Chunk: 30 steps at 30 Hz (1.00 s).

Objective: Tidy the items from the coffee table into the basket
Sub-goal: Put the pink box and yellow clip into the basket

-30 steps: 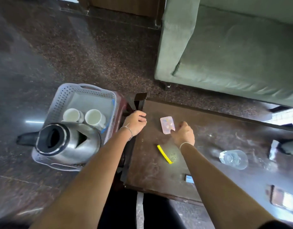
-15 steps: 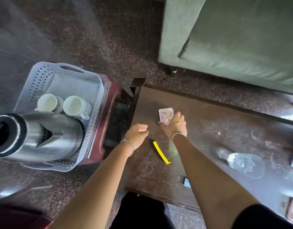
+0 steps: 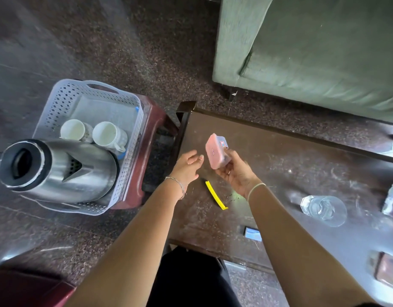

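My right hand [image 3: 236, 171] holds a small pink-lidded plastic box [image 3: 216, 151] lifted above the dark coffee table [image 3: 290, 165], tilted on its side. Just left of the box, my left hand [image 3: 187, 166] hovers with fingers relaxed and holds nothing. The white perforated basket [image 3: 133, 138] sits on a red stool [image 3: 144, 165] left of the table. Inside it are two white cups [image 3: 107, 135] and a steel kettle [image 3: 58, 167]. A yellow strip [image 3: 215, 197] lies on the table under my hands.
A clear glass [image 3: 323, 210] lies on the table at the right, with a small blue box [image 3: 253, 233] near the front edge and other items at the far right edge. A green sofa [image 3: 312, 52] stands behind the table.
My right hand has picked the pink box up off the table and tilted it. My left hand has opened from a fist and come close to the box.
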{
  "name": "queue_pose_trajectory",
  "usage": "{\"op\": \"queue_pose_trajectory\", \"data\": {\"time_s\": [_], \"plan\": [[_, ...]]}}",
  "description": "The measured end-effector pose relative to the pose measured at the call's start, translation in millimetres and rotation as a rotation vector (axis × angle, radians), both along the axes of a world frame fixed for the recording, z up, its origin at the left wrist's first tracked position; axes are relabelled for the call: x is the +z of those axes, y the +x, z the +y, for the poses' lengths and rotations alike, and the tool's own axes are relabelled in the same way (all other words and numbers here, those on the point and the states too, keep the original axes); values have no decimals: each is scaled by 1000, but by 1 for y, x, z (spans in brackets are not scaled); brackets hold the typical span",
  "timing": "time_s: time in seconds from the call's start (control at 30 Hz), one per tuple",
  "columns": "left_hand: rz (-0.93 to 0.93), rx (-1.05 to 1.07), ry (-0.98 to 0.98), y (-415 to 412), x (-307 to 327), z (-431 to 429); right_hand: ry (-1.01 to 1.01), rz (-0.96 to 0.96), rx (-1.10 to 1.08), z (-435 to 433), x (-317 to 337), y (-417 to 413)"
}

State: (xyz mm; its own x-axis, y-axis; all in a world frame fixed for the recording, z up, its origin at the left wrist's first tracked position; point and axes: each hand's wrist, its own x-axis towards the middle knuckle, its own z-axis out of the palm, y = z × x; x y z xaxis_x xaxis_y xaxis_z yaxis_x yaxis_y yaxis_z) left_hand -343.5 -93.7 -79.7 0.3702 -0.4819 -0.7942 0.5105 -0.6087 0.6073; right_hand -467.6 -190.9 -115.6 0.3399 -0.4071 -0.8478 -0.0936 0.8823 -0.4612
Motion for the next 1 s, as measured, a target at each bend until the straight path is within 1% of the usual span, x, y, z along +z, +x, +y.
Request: {"op": "queue_pose_trajectory", "data": {"time_s": [0.07,0.13,0.2,0.3,0.37,0.43,0.5,0.53,0.57,0.6,0.73,0.8,0.93,1.0], "plan": [[49,27,-21,-4,7,0,108,-134,19,10,11,-6],[89,6,-30,-8,11,4,177,-220,27,20,18,-9],[121,9,-42,-10,12,12,230,-255,6,29,22,-10],[136,69,-61,-10,12,24,248,-219,-16,41,24,-12],[135,146,-81,-8,11,31,167,-108,49,49,24,-10],[148,251,-105,-3,11,39,1,77,119,57,22,-7],[171,339,-105,4,10,49,-264,357,222,64,13,-9],[176,367,-90,7,10,54,-426,535,320,68,7,-14],[184,388,-74,10,8,60,-542,672,426,71,2,-19],[193,404,-61,12,5,65,-600,733,510,74,-3,-26],[226,441,-25,15,-11,82,-629,772,786,91,-31,-40],[244,455,-11,14,-20,90,-654,786,839,98,-41,-40],[250,456,13,13,-28,102,-797,864,998,103,-54,-39],[248,449,14,12,-25,105,-806,854,1043,100,-54,-38]]}}
